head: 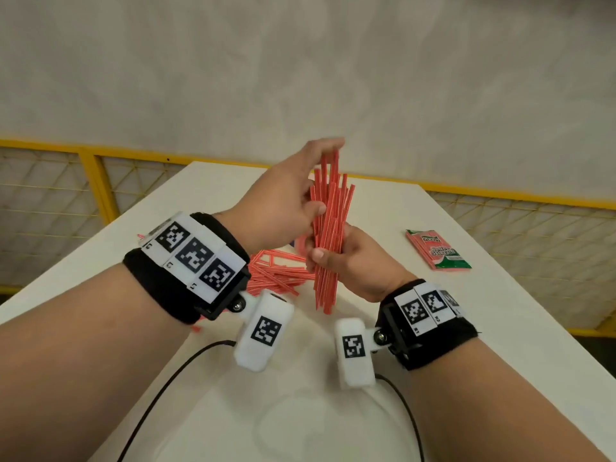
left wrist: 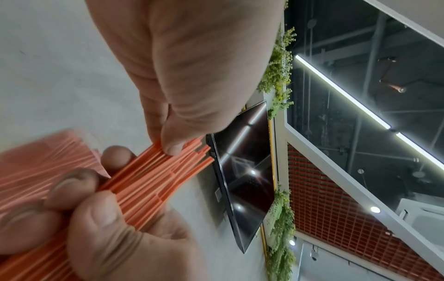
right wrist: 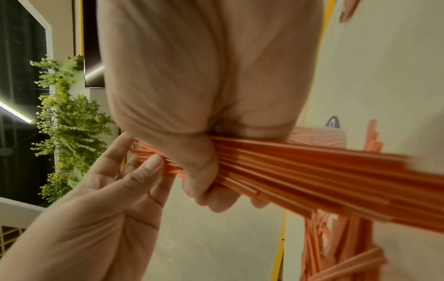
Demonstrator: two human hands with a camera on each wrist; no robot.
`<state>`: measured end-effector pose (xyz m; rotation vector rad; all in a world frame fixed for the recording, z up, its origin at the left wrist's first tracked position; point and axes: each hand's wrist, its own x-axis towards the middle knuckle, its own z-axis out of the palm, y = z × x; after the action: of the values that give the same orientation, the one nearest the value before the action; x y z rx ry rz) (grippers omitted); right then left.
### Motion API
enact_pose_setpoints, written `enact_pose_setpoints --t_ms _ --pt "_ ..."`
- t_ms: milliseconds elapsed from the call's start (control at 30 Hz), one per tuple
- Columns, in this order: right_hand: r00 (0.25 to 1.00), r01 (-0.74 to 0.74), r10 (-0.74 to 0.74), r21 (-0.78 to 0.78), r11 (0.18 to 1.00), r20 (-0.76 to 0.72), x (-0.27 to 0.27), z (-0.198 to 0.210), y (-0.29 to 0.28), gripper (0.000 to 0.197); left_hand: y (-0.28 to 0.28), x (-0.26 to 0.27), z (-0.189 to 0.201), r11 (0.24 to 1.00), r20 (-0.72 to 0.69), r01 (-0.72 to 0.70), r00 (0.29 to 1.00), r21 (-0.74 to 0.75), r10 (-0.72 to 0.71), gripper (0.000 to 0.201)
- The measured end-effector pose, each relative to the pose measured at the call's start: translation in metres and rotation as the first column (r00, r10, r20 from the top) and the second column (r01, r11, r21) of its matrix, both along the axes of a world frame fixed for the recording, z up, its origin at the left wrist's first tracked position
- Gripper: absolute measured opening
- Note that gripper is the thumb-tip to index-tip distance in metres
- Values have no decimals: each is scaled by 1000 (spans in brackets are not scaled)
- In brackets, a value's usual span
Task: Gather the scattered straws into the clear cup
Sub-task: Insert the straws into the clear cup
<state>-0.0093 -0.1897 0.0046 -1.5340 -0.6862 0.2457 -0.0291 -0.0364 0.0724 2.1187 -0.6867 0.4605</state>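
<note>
A thick bundle of red-orange straws (head: pixel 328 241) stands nearly upright above the white table (head: pixel 483 315). My right hand (head: pixel 333 256) grips its middle, with the thumb across the front. My left hand (head: pixel 320 181) pinches the top ends between thumb and fingers; the left wrist view shows that thumb (left wrist: pixel 170 147) pressing on the straws (left wrist: pixel 149 182). The right wrist view shows the bundle (right wrist: pixel 312 171) fanning out past my right hand (right wrist: pixel 209 175). More straws (head: pixel 276 273) lie scattered on the table behind my left wrist. A faint transparent round outline (head: pixel 286 425) near the front edge looks like the clear cup.
A red and green straw packet (head: pixel 436 250) lies flat on the table's right side. A yellow mesh fence (head: pixel 100 181) runs behind the table. Black cables (head: pixel 166 388) trail from both wrist cameras over the front of the table.
</note>
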Motion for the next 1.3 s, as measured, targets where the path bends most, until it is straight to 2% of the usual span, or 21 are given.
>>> enact_pose_setpoints --t_ms 233,333,400,467,567,633,733,867,967,1067,1167,1200,1233,1300 --pt "992 111 -104 -105 988 70 4 -21 -3 16 3 -4 -22 986 -65 -17 997 164 28 56" --pt "990 134 -127 -108 985 68 3 -22 -2 20 5 -6 -21 990 -65 38 997 138 -29 60" --pt "989 140 -135 -94 986 57 3 -21 -2 20 6 -6 -21 986 0 68 998 150 -69 67" --pt "988 148 -143 -100 984 52 3 -21 -2 20 7 -5 -25 967 50 57 996 250 -72 66" --pt "988 152 -150 -86 985 22 2 -24 -3 24 7 -3 -38 916 -2 49 999 397 -53 64" --pt "987 163 -163 -62 985 1 2 -25 -3 26 8 -4 -42 918 -20 45 999 395 -40 68" --pt "985 171 -172 -43 984 -7 4 -26 -4 28 8 -5 -46 934 32 42 998 354 -57 71" --pt "985 166 -168 -68 984 -29 6 -28 -5 28 8 -9 -51 910 -4 73 997 407 -78 71" --pt "988 138 -141 -42 989 -61 5 -28 -5 21 9 -11 -52 951 18 53 998 305 -62 68" --pt "989 120 -123 -40 992 -85 1 -26 -4 12 12 -14 -53 991 33 -58 998 123 54 59" --pt "987 132 -133 -9 991 -93 -1 -15 -7 13 16 -16 -53 977 39 -213 976 -3 213 17" --pt "987 130 -126 35 991 -102 -1 -9 -9 15 18 -14 -49 968 -7 -250 968 -19 250 26" --pt "985 135 -125 84 987 -115 0 0 -10 17 20 -12 -45 966 -85 -257 963 -3 256 44" --pt "987 137 -120 166 977 -111 1 21 -11 23 24 -8 -34 972 -245 -214 941 101 232 63"
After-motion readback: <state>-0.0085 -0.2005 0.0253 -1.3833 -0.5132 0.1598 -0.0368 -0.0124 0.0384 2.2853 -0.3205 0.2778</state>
